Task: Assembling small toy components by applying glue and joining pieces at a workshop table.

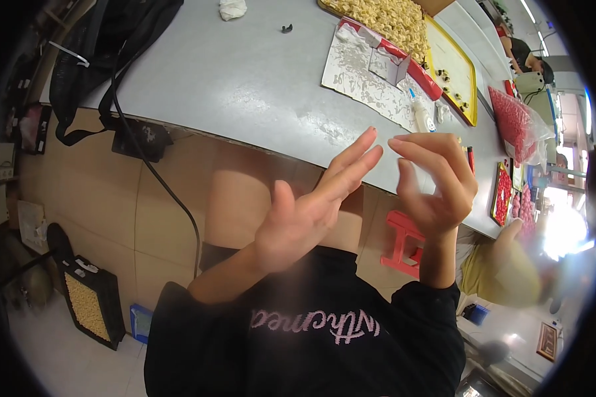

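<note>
At the far left a black bag lies on the table; a dark cord hangs past the edge beside it, best kept clear of the forearm; further right a white wad and a small dark clip lie well apart from the hands; the left hand hovers just outside the table edge, thumb spread, fingers straight and released, with nothing seen in them; beyond its fingertips lies the sheet, pale and flaky, bearing a clear box, with a heap of yellow pieces behind; sleeves and wrists would do well to stay off those flakes; by the sheet's right side is the bottle, white with a blue tip, near the right hand; that hand is half curled, thumb and index apart, and no thing shows between its fingers; the two hands' fingertips are near but apart, over the edge, so small work seems safer further in, where a dropped bit lands on the table; at the right a yellow tray carries small dark pieces; these probably call for a light fingertip pinch, with steady wrists and the bottle left clear of the elbow
</note>
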`<state>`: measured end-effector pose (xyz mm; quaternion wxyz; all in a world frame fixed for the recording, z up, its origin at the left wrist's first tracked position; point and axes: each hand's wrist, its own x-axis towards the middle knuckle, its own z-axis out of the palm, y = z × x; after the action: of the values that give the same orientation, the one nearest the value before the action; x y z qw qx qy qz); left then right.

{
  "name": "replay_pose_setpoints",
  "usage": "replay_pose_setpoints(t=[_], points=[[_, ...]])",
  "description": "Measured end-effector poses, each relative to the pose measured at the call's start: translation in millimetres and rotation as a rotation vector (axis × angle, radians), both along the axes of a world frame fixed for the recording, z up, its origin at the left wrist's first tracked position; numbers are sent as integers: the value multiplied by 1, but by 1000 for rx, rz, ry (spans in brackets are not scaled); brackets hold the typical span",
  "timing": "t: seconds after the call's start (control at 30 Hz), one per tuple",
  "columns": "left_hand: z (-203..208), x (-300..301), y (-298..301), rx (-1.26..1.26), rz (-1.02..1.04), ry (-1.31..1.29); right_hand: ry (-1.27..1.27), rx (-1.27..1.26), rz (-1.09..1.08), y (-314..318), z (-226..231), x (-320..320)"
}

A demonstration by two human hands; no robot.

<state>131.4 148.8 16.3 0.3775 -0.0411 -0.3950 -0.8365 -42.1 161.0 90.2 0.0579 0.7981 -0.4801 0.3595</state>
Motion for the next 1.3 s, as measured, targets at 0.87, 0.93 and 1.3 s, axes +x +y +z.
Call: replay_pose_setpoints(t=[0.87, 0.93, 1.3], points=[[-6, -7, 6, -56, -17, -80, 117, 29, -31, 4, -6, 0], [-6, -6, 7, -52, -24, -92, 113, 30, -27, 5, -6, -1], [-4, -2, 4, -96, -51, -118, -88, -61, -120, 7, -9, -2]])
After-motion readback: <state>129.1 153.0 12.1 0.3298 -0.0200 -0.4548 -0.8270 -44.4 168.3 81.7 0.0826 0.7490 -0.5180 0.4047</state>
